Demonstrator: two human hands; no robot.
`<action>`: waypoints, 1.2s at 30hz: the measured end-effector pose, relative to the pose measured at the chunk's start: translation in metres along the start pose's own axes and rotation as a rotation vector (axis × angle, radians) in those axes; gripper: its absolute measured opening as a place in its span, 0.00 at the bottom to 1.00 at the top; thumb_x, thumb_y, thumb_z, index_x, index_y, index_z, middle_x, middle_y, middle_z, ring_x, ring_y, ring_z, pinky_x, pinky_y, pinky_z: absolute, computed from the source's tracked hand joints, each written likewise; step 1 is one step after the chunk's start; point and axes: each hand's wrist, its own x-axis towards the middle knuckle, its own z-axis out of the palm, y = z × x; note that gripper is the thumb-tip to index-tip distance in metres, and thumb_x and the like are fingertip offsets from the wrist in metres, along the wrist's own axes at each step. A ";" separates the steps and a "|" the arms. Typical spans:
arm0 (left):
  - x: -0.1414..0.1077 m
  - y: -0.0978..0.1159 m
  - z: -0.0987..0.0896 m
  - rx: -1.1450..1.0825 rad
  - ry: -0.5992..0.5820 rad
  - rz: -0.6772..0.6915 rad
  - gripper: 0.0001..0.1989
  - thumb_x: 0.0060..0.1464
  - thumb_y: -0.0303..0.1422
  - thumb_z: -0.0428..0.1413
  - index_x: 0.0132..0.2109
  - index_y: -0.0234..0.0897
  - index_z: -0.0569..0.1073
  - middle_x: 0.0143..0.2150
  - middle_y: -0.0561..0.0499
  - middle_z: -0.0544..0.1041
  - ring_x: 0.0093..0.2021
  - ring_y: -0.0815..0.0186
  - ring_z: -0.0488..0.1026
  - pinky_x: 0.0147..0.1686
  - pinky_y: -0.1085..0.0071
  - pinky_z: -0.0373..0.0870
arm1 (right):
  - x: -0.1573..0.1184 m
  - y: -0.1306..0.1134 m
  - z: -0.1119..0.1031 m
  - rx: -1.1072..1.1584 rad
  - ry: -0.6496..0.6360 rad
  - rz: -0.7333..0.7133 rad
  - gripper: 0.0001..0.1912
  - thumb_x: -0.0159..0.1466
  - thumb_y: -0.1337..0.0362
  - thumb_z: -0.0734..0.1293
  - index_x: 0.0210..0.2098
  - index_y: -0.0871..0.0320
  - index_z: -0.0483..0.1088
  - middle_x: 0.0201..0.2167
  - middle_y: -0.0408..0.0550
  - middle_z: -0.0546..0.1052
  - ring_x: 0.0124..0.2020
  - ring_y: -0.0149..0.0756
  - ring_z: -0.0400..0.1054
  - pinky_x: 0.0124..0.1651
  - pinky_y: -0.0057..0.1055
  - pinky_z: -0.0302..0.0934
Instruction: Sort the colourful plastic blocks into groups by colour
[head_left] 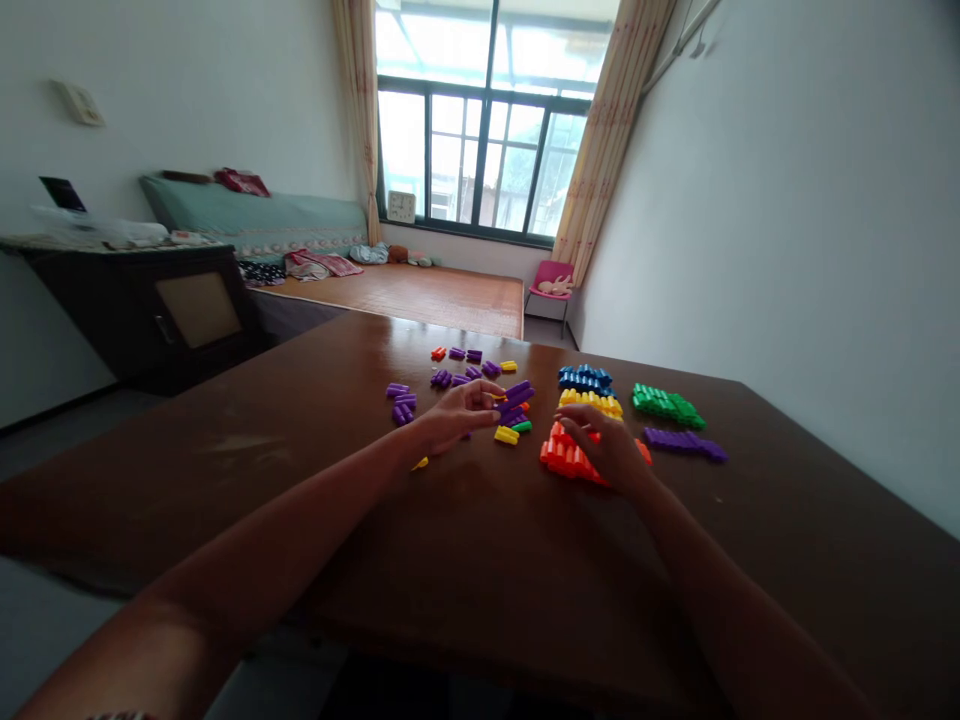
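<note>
Left grip (456, 412) pinches purple pieces (516, 394); right grip (606, 446), above orange pieces (559, 460), can't tell. Best pinch lightly, pieces level.

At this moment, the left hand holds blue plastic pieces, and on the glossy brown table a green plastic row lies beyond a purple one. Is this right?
Not blue: the head view shows the left hand holding purple plastic pieces. The rest is right.
</note>
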 end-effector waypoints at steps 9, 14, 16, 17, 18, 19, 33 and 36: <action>-0.009 -0.013 0.025 0.278 -0.101 0.133 0.22 0.41 0.35 0.67 0.43 0.36 0.69 0.40 0.50 0.71 0.43 0.65 0.70 0.39 0.70 0.69 | -0.007 -0.034 0.027 0.079 -0.140 -0.145 0.11 0.63 0.66 0.62 0.45 0.55 0.68 0.38 0.48 0.74 0.37 0.34 0.69 0.40 0.32 0.66; -0.012 -0.004 0.029 0.425 -0.057 0.174 0.14 0.51 0.39 0.61 0.42 0.36 0.73 0.42 0.48 0.74 0.43 0.64 0.71 0.37 0.72 0.71 | -0.007 -0.032 0.026 0.015 -0.162 -0.204 0.15 0.60 0.70 0.62 0.46 0.54 0.68 0.39 0.48 0.71 0.38 0.35 0.67 0.41 0.33 0.64; -0.011 -0.002 0.030 0.407 -0.016 0.168 0.15 0.50 0.41 0.61 0.41 0.36 0.74 0.41 0.48 0.75 0.41 0.64 0.72 0.37 0.71 0.71 | -0.005 -0.034 0.028 0.034 -0.114 -0.194 0.14 0.60 0.71 0.62 0.45 0.54 0.68 0.39 0.48 0.71 0.37 0.34 0.67 0.41 0.32 0.65; -0.011 -0.001 0.030 0.391 0.012 0.165 0.16 0.50 0.42 0.61 0.41 0.35 0.74 0.41 0.48 0.76 0.40 0.64 0.73 0.37 0.70 0.72 | -0.004 -0.035 0.028 0.037 -0.088 -0.187 0.14 0.59 0.71 0.62 0.44 0.54 0.68 0.39 0.47 0.71 0.37 0.34 0.67 0.41 0.32 0.65; -0.010 0.000 0.029 0.371 0.045 0.159 0.16 0.50 0.42 0.61 0.41 0.35 0.74 0.40 0.48 0.76 0.40 0.64 0.73 0.38 0.70 0.72 | -0.002 -0.034 0.028 0.033 -0.067 -0.181 0.13 0.59 0.70 0.63 0.44 0.54 0.68 0.38 0.47 0.71 0.37 0.33 0.67 0.41 0.32 0.65; -0.008 0.001 0.027 0.350 0.085 0.152 0.17 0.50 0.43 0.60 0.42 0.35 0.74 0.39 0.48 0.77 0.39 0.64 0.73 0.38 0.69 0.72 | 0.000 -0.032 0.026 0.022 -0.052 -0.177 0.12 0.59 0.70 0.63 0.43 0.54 0.68 0.38 0.47 0.71 0.37 0.34 0.67 0.42 0.32 0.64; -0.004 0.005 0.004 0.304 0.180 -0.005 0.23 0.44 0.49 0.63 0.40 0.35 0.74 0.35 0.50 0.76 0.34 0.66 0.72 0.33 0.71 0.71 | -0.027 0.175 -0.091 -0.263 0.370 0.629 0.12 0.52 0.55 0.68 0.27 0.58 0.69 0.25 0.49 0.77 0.27 0.36 0.71 0.31 0.32 0.64; -0.007 0.007 0.011 0.359 0.110 -0.010 0.21 0.45 0.48 0.62 0.39 0.35 0.74 0.33 0.51 0.75 0.31 0.68 0.70 0.31 0.72 0.69 | -0.028 0.175 -0.080 -0.359 0.345 0.610 0.12 0.52 0.54 0.67 0.25 0.57 0.69 0.25 0.47 0.77 0.26 0.35 0.70 0.30 0.31 0.62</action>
